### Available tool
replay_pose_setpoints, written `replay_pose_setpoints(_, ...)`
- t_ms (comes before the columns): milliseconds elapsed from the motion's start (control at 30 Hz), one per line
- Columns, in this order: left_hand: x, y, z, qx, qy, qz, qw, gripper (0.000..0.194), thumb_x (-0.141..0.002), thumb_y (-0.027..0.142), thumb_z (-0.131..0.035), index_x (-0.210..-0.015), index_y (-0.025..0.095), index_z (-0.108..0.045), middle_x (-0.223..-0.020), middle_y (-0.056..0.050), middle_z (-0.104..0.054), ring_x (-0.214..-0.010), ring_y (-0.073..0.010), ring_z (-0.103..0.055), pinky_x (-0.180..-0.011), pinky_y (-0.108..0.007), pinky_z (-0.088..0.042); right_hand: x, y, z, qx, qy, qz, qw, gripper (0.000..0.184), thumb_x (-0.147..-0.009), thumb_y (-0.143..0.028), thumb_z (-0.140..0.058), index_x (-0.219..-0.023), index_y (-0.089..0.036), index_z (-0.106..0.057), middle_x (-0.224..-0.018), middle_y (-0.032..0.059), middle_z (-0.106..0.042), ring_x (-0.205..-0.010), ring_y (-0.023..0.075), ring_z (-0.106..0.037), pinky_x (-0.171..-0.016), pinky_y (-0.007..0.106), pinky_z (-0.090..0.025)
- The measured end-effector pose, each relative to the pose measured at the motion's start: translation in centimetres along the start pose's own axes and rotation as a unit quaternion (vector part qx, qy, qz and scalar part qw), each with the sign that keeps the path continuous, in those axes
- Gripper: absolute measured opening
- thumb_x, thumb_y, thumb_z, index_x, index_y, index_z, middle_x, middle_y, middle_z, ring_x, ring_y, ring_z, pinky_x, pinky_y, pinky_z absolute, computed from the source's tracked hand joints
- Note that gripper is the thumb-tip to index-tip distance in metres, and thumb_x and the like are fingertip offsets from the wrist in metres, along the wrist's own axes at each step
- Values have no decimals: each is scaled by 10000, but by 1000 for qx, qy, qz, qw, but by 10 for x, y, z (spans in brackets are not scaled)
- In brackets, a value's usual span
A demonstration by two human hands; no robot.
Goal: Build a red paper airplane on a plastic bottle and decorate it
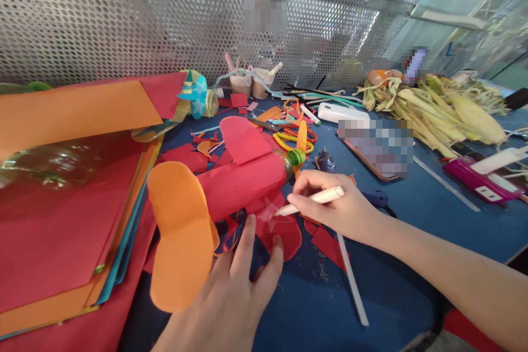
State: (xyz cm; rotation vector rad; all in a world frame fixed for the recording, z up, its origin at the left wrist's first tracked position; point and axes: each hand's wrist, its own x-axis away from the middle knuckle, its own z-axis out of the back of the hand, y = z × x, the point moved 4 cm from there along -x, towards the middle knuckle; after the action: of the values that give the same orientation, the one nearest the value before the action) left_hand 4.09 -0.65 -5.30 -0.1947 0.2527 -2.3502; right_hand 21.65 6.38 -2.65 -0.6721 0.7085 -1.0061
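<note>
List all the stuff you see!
markers: two, white, centre and back
star cutout: one, red, centre
wrapped bottle: one, red, centre
folded cutout: one, orange, left
paper stack: one, mixed, left
clear bottle: one, greenish, left
starry bottle: one, blue, yellow, back
cups: two, beige, back
scissors: unclear number, red, yellow, middle
scraps: many, red, middle
long strips: two, white, right
phone: one, blurred, right
pipe cleaners: several, mixed, back
corn husks: many, yellowish, right
power strip: one, magenta, right
device: one, white, back
screen: one, silver, back
table: one, blue, underneath
left hand: one, bare, on star cutout
right hand: one, bare, fingers round one marker
</note>
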Motion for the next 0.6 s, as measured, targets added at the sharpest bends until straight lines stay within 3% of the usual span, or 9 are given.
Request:
replay_pose_setpoints(133, 1, 0, 0, -3, 22, -6, 1000, 806, -656, -55, -376, -1373, 304, -454, -1337, -233, -537, -698, -207, -706, -563, -297, -578, 0, 0, 3, 19, 27, 5, 999, 215, -871, -308, -605, -706, -185, -542, -581, -64, -549, -501, 62, -467, -479, 164, -341)
replay_pose_setpoints(600, 1, 1, 1, -17, 42, -13, 999, 794, -644, -55, -362, -1346, 292, -493, -1284, -245, -577, -661, -198, -702, -546, -293, -575, 0, 2, 2, 21, 20, 7, 1000, 207, -874, -300, -602, -710, -186, -549, -585, -67, -550, -505, 59, -467, -483, 160, -344)
